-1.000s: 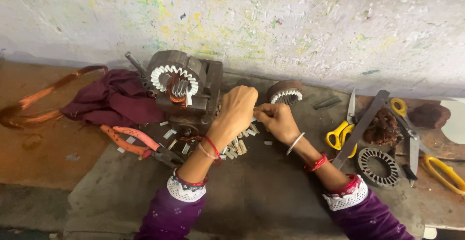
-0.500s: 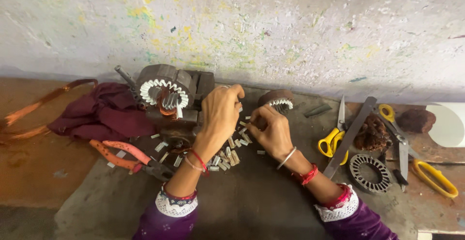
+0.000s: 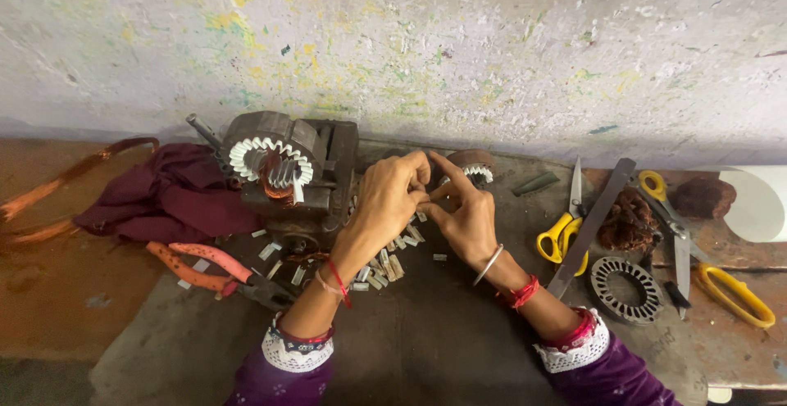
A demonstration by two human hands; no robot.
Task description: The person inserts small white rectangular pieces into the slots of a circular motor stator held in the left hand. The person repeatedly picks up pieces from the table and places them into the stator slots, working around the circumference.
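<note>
Here, from the left: a maroon cloth [image 3: 168,197] lies bunched against the wall, and orange pliers [image 3: 215,269] rest in front of it, handles pointing away, within easy reach. Next comes the stator [image 3: 283,178], tipped so its toothed opening faces me, which keeps the slots open to the fingers. My left hand [image 3: 385,201] hovers just beside it, fingers curled and pinched toward the right hand; I cannot tell whether anything sits in the pinch. Below both hands the small slips [image 3: 387,260] lie scattered, close by for picking. My right hand [image 3: 463,217] meets the left fingertip to fingertip, forefinger raised, the other fingers loosely bent; its grasp is likewise hidden. Farther right, yellow scissors [image 3: 566,226], a flat bar [image 3: 592,222] and a ring core [image 3: 627,290] lie parked apart from the work.
</note>
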